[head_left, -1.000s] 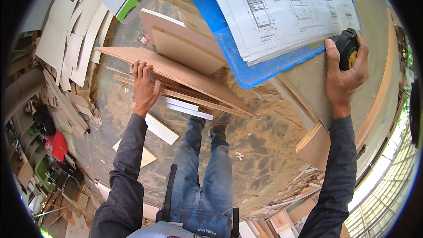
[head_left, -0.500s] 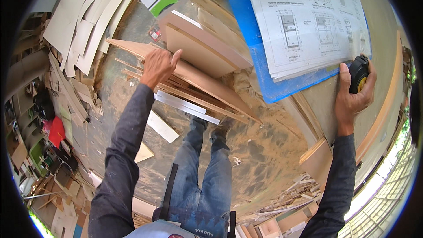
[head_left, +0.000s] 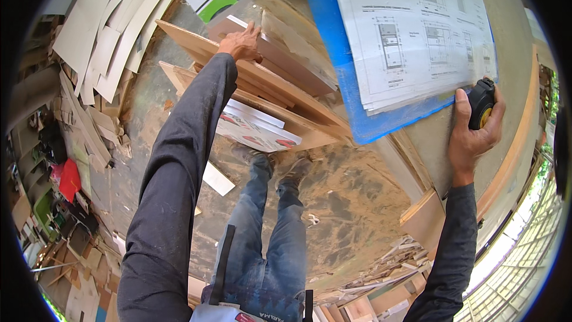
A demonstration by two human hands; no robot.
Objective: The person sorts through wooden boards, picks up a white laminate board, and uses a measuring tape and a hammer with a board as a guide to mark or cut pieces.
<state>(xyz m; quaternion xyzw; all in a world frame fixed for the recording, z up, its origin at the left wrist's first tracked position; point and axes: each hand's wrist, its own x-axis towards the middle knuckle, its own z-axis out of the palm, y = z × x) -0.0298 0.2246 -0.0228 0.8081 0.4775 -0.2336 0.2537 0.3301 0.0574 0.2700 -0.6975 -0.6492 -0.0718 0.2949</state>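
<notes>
While your left hand rests flat on stacked plywood boards, fingers spread.
Your right hand clasps a black-and-yellow tape measure beside the drawing sheets.

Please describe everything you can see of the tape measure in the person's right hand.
The tape measure is a small, rounded case, black with a yellow patch on its lower face. It looks like plastic or rubber. No blade shows. The right hand grips it from below, thumb and fingers around it, on the grey board, beside the lower right corner of the blue folder with drawings.
</notes>
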